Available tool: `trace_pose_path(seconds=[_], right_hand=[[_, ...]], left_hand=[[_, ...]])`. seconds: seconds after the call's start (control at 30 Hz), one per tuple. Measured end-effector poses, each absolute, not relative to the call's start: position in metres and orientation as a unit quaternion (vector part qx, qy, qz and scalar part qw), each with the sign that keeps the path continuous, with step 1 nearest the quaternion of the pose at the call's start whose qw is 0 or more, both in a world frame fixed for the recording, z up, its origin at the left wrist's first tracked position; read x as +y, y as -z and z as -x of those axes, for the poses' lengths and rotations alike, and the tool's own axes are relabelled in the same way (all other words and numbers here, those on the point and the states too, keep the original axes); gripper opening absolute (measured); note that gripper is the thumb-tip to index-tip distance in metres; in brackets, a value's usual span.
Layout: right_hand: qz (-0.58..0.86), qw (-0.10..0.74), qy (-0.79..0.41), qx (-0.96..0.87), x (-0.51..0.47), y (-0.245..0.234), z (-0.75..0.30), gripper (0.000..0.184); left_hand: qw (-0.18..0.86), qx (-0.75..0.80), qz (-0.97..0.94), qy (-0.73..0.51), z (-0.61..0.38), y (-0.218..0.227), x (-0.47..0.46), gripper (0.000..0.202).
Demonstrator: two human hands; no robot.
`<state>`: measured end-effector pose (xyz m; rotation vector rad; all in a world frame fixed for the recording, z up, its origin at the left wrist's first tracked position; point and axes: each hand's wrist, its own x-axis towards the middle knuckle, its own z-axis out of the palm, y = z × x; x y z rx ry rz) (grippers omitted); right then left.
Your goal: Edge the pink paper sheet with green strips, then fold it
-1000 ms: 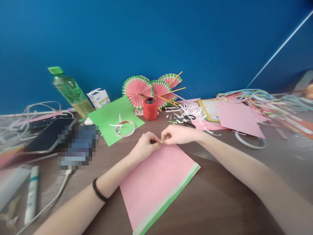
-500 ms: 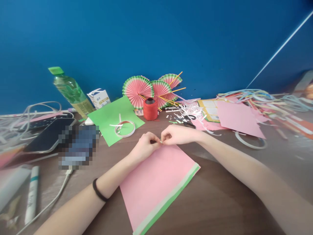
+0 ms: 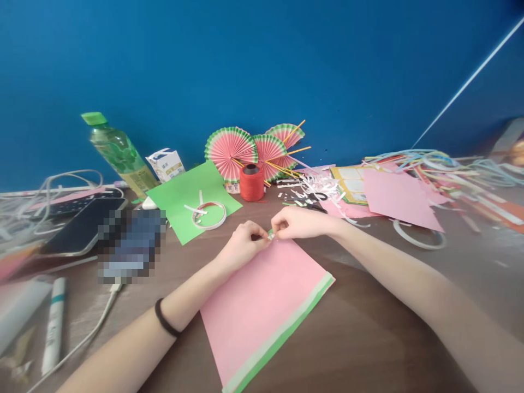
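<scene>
A large pink paper sheet (image 3: pixel 268 305) lies aslant on the table, with a pale strip and a green strip along its near right edge. My left hand (image 3: pixel 248 240) is closed in a pinch on the sheet's far edge. Beside it, my right hand (image 3: pixel 295 222) pinches the same edge, fingertips almost touching the left ones. Between the two hands a small bit of green and white edge (image 3: pixel 271 234) shows. The fingers cover most of that far edge.
Behind the hands stand a red thread spool (image 3: pixel 251 183) and pleated paper fans (image 3: pixel 231 150). Green paper (image 3: pixel 176 199) with a tape roll (image 3: pixel 223 218) lies left. Black scissors (image 3: pixel 315 203), paper scraps (image 3: pixel 323 185) and pink paper (image 3: pixel 399 199) are right. A bottle (image 3: pixel 118 153) leans against the wall.
My right hand has shifted slightly up and right, away from the left fingertips. More of the green and white edge shows between them. The sheet has barely moved.
</scene>
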<state>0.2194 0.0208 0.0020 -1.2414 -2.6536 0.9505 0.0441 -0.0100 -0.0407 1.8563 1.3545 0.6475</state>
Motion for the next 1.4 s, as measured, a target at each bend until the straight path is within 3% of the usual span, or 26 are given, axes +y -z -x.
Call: trace_pose_path(seconds=[0.7, 1.07, 1.2, 1.27, 1.4], right_hand=[[0.525, 0.026, -0.279, -0.803, 0.043, -0.003, -0.242, 0.01], [0.659, -0.01, -0.131, -0.741, 0.057, 0.011, -0.255, 0.025], [0.657, 0.037, -0.071, -0.749, 0.061, 0.018, -0.258, 0.012], [0.639, 0.078, -0.062, -0.763, 0.062, 0.018, -0.258, 0.016], [0.569, 0.152, -0.153, -0.794, 0.052, 0.008, -0.249, 0.017]], left_hand=[[0.353, 0.532, -0.73, -0.244, -0.043, 0.039, -0.012, 0.007], [0.359, 0.546, -0.721, -0.23, -0.047, 0.033, -0.013, 0.019], [0.352, 0.535, -0.733, -0.229, -0.046, 0.035, -0.015, 0.024], [0.324, 0.533, -0.748, -0.229, -0.046, 0.038, -0.016, 0.021], [0.244, 0.523, -0.784, -0.229, -0.047, 0.045, -0.02, 0.017]])
